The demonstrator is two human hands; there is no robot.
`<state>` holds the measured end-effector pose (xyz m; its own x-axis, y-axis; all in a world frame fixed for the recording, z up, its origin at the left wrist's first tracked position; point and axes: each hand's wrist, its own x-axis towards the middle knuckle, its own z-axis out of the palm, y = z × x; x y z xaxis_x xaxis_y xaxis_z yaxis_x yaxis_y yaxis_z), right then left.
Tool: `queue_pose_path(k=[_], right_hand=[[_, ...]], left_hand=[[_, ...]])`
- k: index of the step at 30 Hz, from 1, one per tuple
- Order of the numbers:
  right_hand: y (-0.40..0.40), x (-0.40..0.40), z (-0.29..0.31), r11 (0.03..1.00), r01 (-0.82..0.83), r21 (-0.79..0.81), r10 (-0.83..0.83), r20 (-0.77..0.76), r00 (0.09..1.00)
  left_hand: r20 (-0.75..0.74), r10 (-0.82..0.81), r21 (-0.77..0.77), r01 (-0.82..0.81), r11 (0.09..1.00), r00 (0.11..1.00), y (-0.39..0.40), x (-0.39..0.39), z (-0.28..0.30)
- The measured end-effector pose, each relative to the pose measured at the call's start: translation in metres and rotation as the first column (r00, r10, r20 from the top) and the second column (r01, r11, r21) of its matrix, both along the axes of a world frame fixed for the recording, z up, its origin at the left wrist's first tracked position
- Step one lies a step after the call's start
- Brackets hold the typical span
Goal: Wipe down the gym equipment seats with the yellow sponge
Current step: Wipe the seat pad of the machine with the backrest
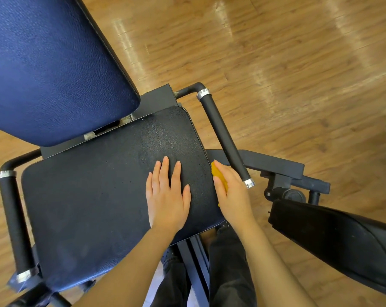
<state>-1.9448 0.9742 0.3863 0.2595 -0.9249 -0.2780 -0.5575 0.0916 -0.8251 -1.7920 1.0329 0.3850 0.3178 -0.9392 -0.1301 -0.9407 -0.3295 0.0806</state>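
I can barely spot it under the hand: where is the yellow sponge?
In the head view, the sponge sits under the right hand at the seat's right edge, beside the right handle.

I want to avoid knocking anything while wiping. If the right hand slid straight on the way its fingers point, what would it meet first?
Probably the black padded handle. The right hand, pressing the yellow sponge at the seat edge, points up along it, though their relative heights are unclear.

Def a gym
Padded machine seat (112, 196) w/ blue backrest (54, 69), foam grip handles (224, 138), wood-look floor (287, 63).
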Motion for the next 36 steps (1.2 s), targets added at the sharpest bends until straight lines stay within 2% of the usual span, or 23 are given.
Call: queue_pose_path(k=[4, 10, 18, 24, 28, 36], right_hand=[[-0.013, 0.014, -0.002, 0.999, 0.029, -0.04, -0.027, 0.048, 0.998], [0.015, -0.01, -0.004, 0.991, 0.03, -0.131, -0.027, 0.023, 0.999], [0.092, -0.042, -0.001, 0.985, 0.17, 0.008, -0.17, 0.054, 0.984], [0.067, -0.011, -0.002, 0.941, 0.333, -0.056, -0.329, 0.076, 0.941], [0.049, -0.001, -0.003, 0.946, 0.315, -0.07, -0.314, 0.032, 0.949], [0.083, -0.011, 0.005, 0.922, 0.376, -0.088, -0.377, 0.0, 0.926]], left_hand=[[-0.001, 0.004, -0.011, -0.004, 1.0, 1.0, 0.0, 0.0, 0.0], [-0.004, 0.007, -0.018, -0.007, 1.0, 1.0, 0.001, 0.0, -0.001], [-0.003, 0.004, -0.02, -0.005, 1.0, 1.0, 0.002, 0.0, -0.001], [-0.027, -0.01, -0.04, 0.009, 0.999, 1.0, 0.003, 0.001, 0.0], [-0.046, -0.02, -0.048, 0.018, 0.999, 0.999, 0.004, 0.003, 0.0], [-0.15, -0.111, -0.08, 0.1, 0.992, 0.982, 0.011, 0.015, 0.005]])
